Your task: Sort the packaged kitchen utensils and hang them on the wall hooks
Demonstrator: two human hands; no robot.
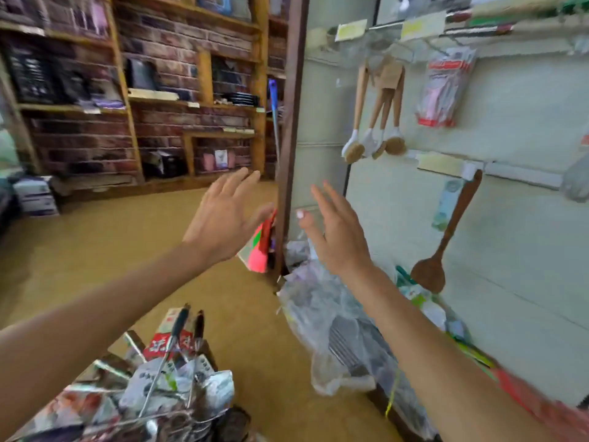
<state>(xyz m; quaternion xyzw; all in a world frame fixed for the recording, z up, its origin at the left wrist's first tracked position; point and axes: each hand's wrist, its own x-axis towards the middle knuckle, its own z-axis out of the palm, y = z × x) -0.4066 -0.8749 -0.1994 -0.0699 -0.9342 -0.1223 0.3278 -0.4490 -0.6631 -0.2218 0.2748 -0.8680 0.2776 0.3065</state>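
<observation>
left hand (226, 215) left of post (288, 138), right hand (338, 231) right of it | fingers spread | risk: left hand may knock pink package (259, 250) beside post

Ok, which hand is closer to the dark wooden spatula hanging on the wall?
Right. The right hand is open to the left of the wooden spatula, not touching it; the left hand is farther left, past the brown post.
</observation>
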